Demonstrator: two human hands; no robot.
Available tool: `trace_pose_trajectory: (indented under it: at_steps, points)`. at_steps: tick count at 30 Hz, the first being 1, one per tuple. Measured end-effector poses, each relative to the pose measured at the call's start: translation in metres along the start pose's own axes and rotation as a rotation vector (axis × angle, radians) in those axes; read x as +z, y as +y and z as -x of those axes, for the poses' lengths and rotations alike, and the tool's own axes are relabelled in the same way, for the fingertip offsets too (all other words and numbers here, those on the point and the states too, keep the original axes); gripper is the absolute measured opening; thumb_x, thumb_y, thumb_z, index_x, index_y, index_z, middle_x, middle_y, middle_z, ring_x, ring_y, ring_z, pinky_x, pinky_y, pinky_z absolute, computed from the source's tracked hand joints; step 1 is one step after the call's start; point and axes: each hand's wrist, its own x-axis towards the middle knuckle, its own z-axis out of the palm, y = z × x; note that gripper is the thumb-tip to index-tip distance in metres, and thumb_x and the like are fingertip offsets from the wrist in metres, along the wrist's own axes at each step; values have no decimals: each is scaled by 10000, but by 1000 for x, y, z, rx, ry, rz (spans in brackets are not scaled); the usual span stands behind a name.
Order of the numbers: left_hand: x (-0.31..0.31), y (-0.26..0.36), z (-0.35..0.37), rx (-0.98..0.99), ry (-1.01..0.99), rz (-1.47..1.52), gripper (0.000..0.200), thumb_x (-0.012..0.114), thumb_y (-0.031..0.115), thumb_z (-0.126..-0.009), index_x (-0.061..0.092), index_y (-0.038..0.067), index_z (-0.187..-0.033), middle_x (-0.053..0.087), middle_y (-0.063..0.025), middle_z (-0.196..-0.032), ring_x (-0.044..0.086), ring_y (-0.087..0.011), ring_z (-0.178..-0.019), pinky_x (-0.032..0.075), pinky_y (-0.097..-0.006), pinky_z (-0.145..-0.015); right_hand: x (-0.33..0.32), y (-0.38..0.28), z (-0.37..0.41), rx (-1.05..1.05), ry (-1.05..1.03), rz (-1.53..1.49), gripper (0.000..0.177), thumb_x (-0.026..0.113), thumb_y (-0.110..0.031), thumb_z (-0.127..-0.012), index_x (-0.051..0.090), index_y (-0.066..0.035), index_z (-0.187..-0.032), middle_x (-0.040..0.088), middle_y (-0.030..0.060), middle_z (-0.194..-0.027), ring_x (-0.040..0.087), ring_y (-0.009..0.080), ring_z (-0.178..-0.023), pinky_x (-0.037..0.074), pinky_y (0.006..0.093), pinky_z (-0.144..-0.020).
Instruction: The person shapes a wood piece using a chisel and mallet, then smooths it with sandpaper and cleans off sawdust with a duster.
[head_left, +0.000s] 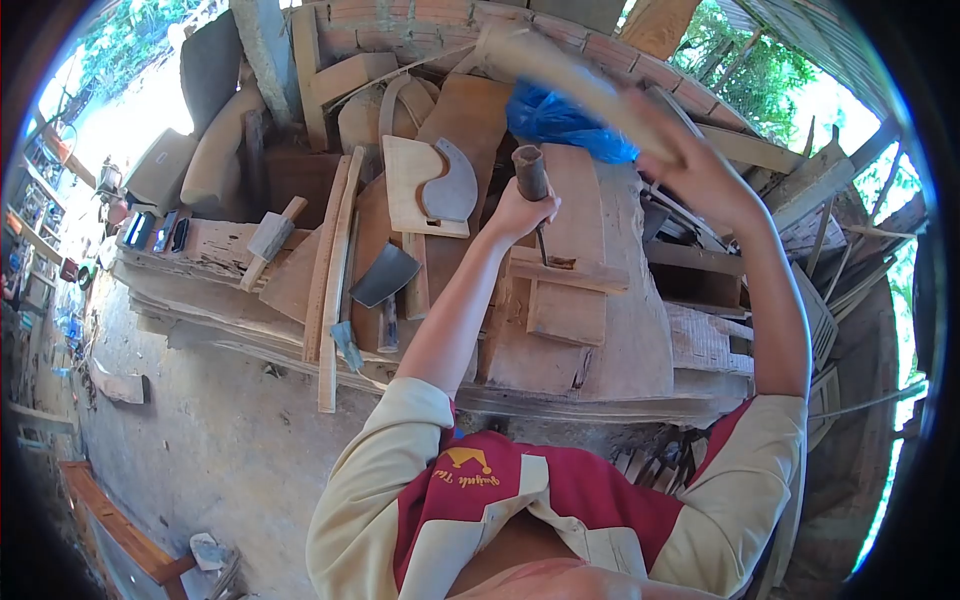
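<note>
My left hand [522, 213] is closed around a chisel [531, 172], held nearly upright by its worn wooden handle. The chisel's blade meets a narrow wooden piece [590, 275], where a dark cut or notch shows near the tip. This piece lies across a short wooden block [566, 312] on the plank bench. Up at the right, my right hand [690, 170] grips a wooden mallet [590, 100], smeared by motion. The mallet's head is at the upper middle, above and beyond the chisel handle.
A handsaw [385, 274], a pale board with a curved grey template [450, 187] and long wooden strips [335, 260] lie left of my left arm. A blue plastic bag [570, 118] sits behind the work. A wooden marking gauge [270, 238] rests farther left. Scrap wood crowds the right.
</note>
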Motion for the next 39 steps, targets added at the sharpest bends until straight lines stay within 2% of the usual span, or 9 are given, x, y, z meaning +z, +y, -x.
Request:
trace_pose_trajectory:
  at_steps: [5, 7, 11, 14, 16, 18, 21, 28, 39]
  points:
    - [4, 6, 1, -30, 20, -73, 180, 568, -16, -723, 427, 92, -696, 499, -16, -598, 512, -114, -541, 394, -246, -519, 22, 65, 12, 144, 393, -20, 718, 628, -341, -773, 252, -135, -1348, 530, 166, -1129, 540, 188, -926, 435, 311, -780]
    - [5, 3, 0, -34, 10, -112, 173, 572, -5, -727, 432, 91, -691, 502, -19, -599, 516, -114, -549, 395, -245, -522, 69, 136, 26, 310, 386, -9, 805, 654, -433, -711, 257, -129, -1342, 561, 193, -1065, 572, 249, -917, 452, 341, -756]
    - [5, 8, 1, -46, 1, -142, 155, 586, 27, -738, 452, 82, -685, 513, -28, -607, 525, -118, -570, 404, -245, -539, 142, 153, 60, 621, 225, 122, 906, 628, -535, -670, 232, -65, -1335, 552, 246, -1046, 555, 379, -942, 450, 406, -762]
    - [1, 12, 4, -25, -20, -112, 153, 596, 35, -739, 458, 82, -694, 518, -28, -614, 532, -123, -575, 411, -251, -566, 162, 131, 73, 820, 142, 30, 902, 646, -496, -674, 228, -40, -1329, 490, 229, -1163, 483, 360, -1066, 389, 383, -885]
    - [1, 19, 9, -73, -5, -140, 154, 599, 40, -739, 458, 85, -698, 518, -28, -616, 537, -128, -577, 411, -258, -581, 178, 142, 82, 764, 180, 54, 938, 646, -531, -655, 208, -60, -1338, 498, 235, -1149, 497, 360, -1048, 397, 395, -867]
    - [1, 18, 11, -90, -8, -156, 151, 596, 36, -742, 457, 81, -707, 521, -35, -639, 541, -134, -600, 408, -261, -588, 186, 149, 86, 671, 179, 309, 993, 615, -621, -620, 207, -70, -1338, 610, 205, -906, 606, 336, -807, 477, 402, -664]
    - [-5, 10, 13, -45, 5, -27, 151, 586, 14, -747, 448, 74, -734, 513, -46, -685, 529, -147, -647, 397, -265, -603, 175, 132, 83, 753, 20, 352, 944, 599, -629, -630, 262, -77, -1318, 622, 180, -854, 615, 321, -761, 483, 392, -641]
    - [1, 3, 19, 14, 41, 220, 159, 616, 17, -733, 468, 75, -741, 507, -38, -649, 520, -132, -631, 402, -257, -589, 182, 138, 89, 725, 68, 309, 839, 576, -620, -658, 357, -75, -1256, 616, 177, -869, 612, 308, -786, 484, 387, -654]
    - [-3, -3, 38, 150, 698, 345, 190, 631, 109, -785, 442, 93, -772, 481, -28, -662, 504, -129, -608, 429, -260, -564, 184, 138, 90, 726, 93, 261, 769, 573, -609, -670, 405, -72, -1193, 610, 164, -911, 605, 289, -832, 476, 374, -680]
